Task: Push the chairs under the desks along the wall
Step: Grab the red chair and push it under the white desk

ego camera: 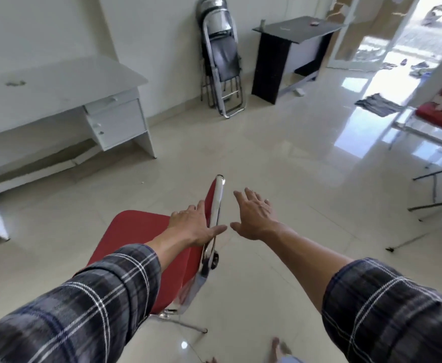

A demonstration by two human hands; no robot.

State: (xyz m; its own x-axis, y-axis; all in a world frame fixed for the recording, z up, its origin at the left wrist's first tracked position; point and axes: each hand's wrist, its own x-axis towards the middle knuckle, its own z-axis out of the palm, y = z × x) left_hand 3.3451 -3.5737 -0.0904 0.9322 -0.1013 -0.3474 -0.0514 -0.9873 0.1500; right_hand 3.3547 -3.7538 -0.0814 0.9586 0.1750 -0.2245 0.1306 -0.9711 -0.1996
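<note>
A red chair [133, 242] with a chrome frame stands on the tiled floor just in front of me, its backrest seen edge-on. My left hand [192, 225] grips the top of the backrest, thumb on the right side of the chrome bar. My right hand [254, 216] hovers just right of the backrest with fingers spread, holding nothing. A white desk [57, 82] with a drawer unit stands along the left wall, apart from the chair. A black desk [293, 31] stands along the far wall.
Folded grey metal chairs [222, 64] lean against the far wall between the desks. Another red chair [440, 116] and a tripod [434, 187] stand at the right. A dark cloth [378, 104] lies on the floor near the open doorway [398, 35].
</note>
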